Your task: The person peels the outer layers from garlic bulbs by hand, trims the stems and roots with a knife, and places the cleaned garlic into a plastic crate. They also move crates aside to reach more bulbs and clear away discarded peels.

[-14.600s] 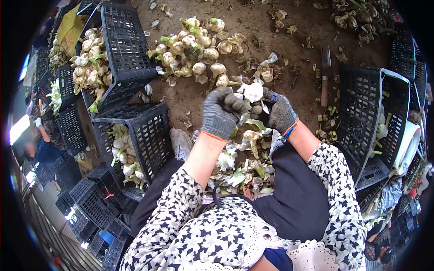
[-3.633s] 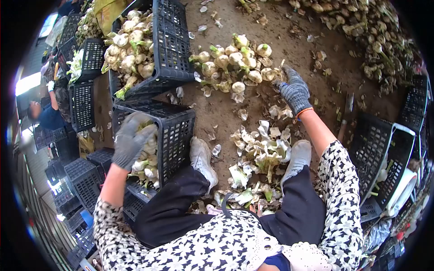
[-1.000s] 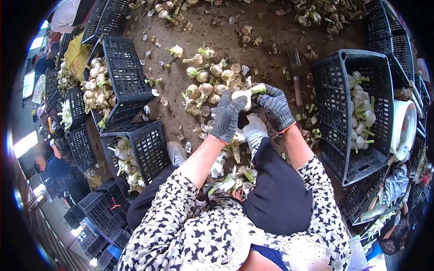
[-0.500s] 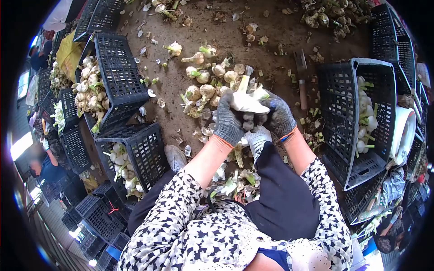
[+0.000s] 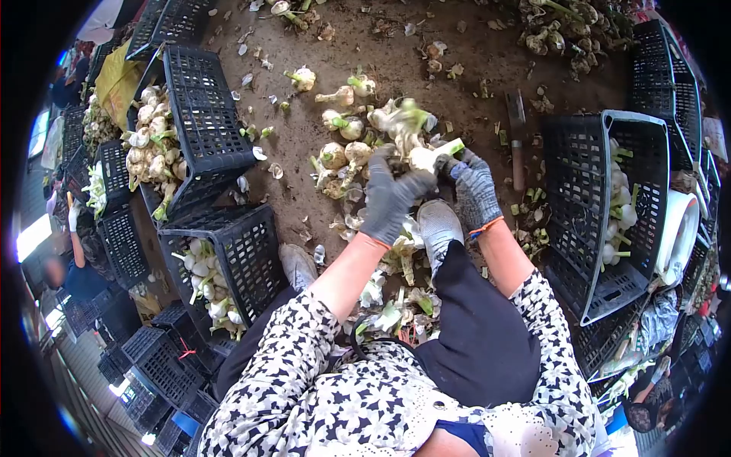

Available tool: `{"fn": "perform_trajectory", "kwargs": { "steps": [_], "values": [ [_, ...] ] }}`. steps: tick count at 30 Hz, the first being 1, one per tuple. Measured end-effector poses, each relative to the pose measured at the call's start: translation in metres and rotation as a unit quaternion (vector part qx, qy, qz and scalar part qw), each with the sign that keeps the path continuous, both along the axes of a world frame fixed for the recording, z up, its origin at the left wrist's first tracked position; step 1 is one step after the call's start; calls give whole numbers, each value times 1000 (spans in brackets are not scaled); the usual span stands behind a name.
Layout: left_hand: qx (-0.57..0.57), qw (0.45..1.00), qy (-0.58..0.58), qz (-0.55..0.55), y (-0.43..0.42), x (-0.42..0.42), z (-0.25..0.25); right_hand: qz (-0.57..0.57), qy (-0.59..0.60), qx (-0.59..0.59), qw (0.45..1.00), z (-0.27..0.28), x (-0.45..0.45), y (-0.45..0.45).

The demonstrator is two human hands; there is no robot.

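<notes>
A white garlic bulb (image 5: 428, 158) with a short cut stem points up and to the right between my two hands. My right hand (image 5: 476, 190), in a grey knit glove with an orange cuff, closes its fingers on the bulb's right side. My left hand (image 5: 396, 196), gloved alike, is beside the bulb's left side; its fingers are smeared by motion. Just above them, a tan and green piece (image 5: 407, 120) is blurred, and I cannot tell whether it is peeled skin or another bulb. Untrimmed garlic bulbs (image 5: 346, 156) lie on the ground left of my hands.
A knife (image 5: 518, 145) lies on the dirt to the right. Black crates of garlic stand at the right (image 5: 586, 213), lower left (image 5: 251, 251) and upper left (image 5: 202, 114). More garlic (image 5: 571, 30) is heaped at the far right. A worn shoe (image 5: 440, 225) is below my hands.
My hands have moved apart, the left one now blurred. The white bulb has turned, its stem now pointing right. A blurred tan and green piece appears above it.
</notes>
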State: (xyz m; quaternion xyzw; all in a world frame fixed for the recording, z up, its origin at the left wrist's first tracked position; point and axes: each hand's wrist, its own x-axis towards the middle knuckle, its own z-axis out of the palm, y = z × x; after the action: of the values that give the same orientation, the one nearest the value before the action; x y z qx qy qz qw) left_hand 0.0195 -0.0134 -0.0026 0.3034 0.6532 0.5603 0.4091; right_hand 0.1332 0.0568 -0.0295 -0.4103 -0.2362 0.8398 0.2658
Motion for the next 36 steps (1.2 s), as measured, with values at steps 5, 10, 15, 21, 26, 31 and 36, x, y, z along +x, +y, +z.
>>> {"fn": "perform_trajectory", "kwargs": {
  "steps": [5, 10, 15, 21, 26, 31, 36],
  "values": [
    [-127, 822, -532, 160, 5, -23, -10, 9, -63, 9, 998, 1, -10, -8],
    [-69, 822, -508, 247, 5, -17, -9, -42, -130, 20, 990, -3, -11, -2],
    [-66, 911, -358, 193, -1, -12, 9, -31, -107, -27, 993, -19, -13, -7],
    [-16, 946, -309, 96, -20, -10, 27, -77, 43, -261, 961, -36, -14, -7],
    [-191, 966, -171, -41, -39, -23, 1, 29, -84, 137, 987, -18, -27, -14],
    [-162, 850, 492, -98, -48, -34, -1, 4, -100, -13, 995, -4, -25, -15],
    [-287, 920, -265, -36, -25, -42, 17, 82, -150, 186, 968, -13, -26, -20]
  ]
}}
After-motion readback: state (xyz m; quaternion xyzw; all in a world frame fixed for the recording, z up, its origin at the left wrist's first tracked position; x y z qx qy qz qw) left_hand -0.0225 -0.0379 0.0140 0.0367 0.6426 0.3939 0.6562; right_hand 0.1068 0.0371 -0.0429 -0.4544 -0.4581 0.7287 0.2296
